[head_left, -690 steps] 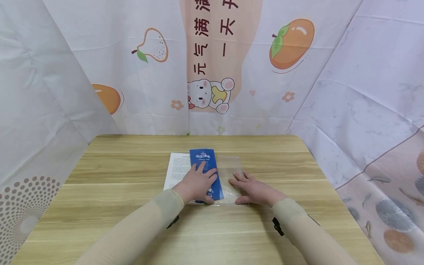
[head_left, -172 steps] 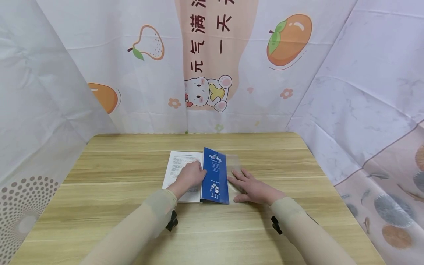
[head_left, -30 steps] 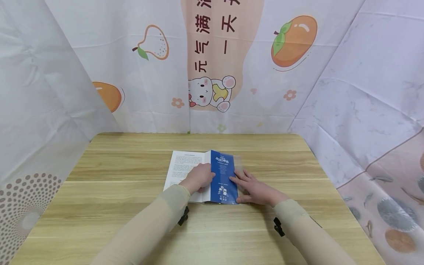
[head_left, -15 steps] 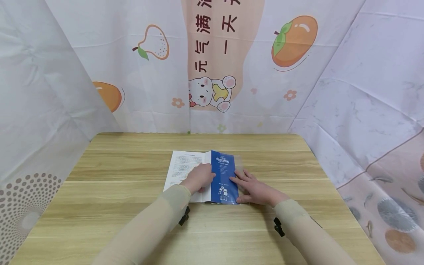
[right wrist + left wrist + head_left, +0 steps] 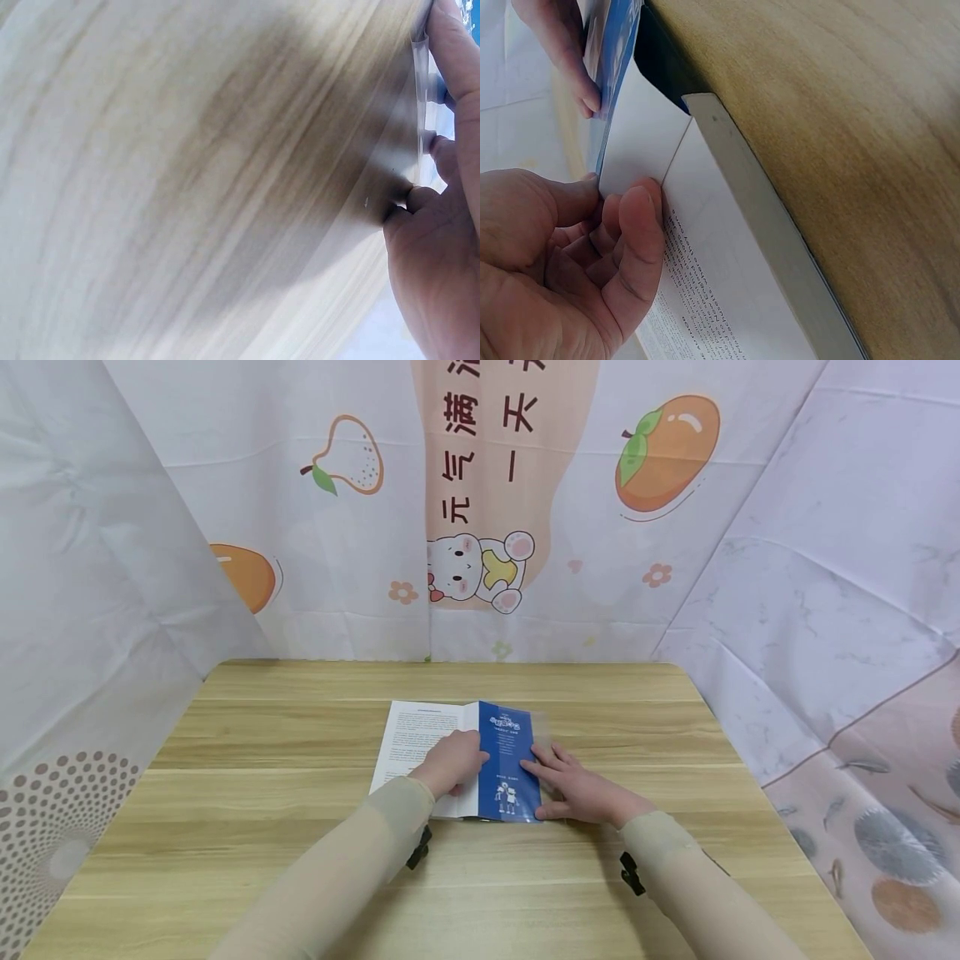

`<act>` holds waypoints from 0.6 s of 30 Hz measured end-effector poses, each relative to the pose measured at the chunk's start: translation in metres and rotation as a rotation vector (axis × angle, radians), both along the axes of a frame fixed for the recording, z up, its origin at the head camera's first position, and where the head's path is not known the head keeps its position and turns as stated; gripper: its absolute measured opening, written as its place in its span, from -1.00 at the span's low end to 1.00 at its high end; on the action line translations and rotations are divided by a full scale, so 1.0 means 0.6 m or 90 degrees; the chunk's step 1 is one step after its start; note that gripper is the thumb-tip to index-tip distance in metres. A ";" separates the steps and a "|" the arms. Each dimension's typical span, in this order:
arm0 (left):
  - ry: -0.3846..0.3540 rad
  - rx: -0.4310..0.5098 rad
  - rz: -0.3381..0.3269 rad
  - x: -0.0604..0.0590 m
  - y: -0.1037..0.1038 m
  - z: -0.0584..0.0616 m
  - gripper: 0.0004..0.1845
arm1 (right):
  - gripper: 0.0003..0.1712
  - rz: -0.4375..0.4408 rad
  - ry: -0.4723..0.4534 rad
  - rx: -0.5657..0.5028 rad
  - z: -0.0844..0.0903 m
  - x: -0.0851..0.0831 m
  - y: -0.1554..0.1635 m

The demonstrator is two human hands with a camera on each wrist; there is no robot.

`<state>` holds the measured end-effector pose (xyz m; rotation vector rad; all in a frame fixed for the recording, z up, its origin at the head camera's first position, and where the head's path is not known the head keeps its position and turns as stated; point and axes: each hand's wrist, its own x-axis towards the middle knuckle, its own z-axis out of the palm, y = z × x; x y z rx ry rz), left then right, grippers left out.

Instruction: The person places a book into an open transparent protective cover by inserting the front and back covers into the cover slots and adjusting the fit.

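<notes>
— Where is the book (image 5: 427, 739)?
— Open at the tabletop's (image 5: 262, 793) centre, blue cover (image 5: 508, 758) at its 3 o'clock.
— And the hands?
— The left hand (image 5: 452, 762), fingers curled, grips the cover's inner edge. The right hand (image 5: 573, 787) lies flat, pressing the clear sleeve (image 5: 542, 731).

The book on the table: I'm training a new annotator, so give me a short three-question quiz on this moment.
1. True or false: the book lies open on the table.
2. Which hand touches the clear plastic sleeve? A left hand, B right hand
3. The cover flap is coloured ____.

Key: 1 true; 2 B; 3 blue.
</notes>
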<state>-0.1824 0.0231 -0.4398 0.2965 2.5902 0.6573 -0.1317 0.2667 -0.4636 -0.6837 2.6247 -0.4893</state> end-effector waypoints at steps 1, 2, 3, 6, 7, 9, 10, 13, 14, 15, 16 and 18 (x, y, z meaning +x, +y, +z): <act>0.002 0.000 -0.001 0.000 0.000 0.000 -0.64 | -0.03 0.001 0.001 0.000 0.000 0.000 0.000; 0.002 0.000 -0.001 0.000 0.001 0.000 -0.65 | -0.03 0.000 0.000 0.001 0.000 0.000 0.000; 0.003 0.000 -0.002 0.000 0.001 0.000 -0.65 | -0.03 -0.001 -0.001 0.004 0.000 0.000 0.000; 0.002 -0.001 0.000 0.000 0.002 -0.001 -0.65 | -0.03 0.001 0.000 0.003 0.000 0.000 0.000; 0.001 -0.002 0.001 -0.001 0.002 -0.002 -0.65 | -0.03 0.002 0.002 0.002 -0.001 0.000 0.001; 0.000 -0.003 0.002 -0.001 0.002 -0.003 -0.65 | -0.03 0.003 0.002 0.000 -0.001 0.000 0.002; 0.001 -0.005 0.003 -0.001 0.002 -0.003 -0.65 | -0.03 0.004 0.003 -0.003 -0.001 0.000 0.002; 0.003 -0.008 0.002 -0.002 0.002 -0.005 -0.64 | -0.02 0.005 0.005 -0.005 -0.001 -0.001 0.003; 0.004 -0.009 0.002 -0.002 0.003 -0.006 -0.64 | -0.02 0.006 0.005 -0.005 -0.001 -0.001 0.003; 0.005 -0.010 0.001 -0.003 0.003 -0.006 -0.64 | -0.03 0.008 0.006 -0.005 -0.001 -0.002 0.003; 0.005 -0.012 0.000 -0.003 0.003 -0.006 -0.64 | -0.03 0.009 0.007 -0.005 -0.002 -0.002 0.003; 0.005 -0.012 0.001 -0.003 0.004 -0.006 -0.64 | -0.03 0.009 0.004 0.001 -0.002 -0.002 0.003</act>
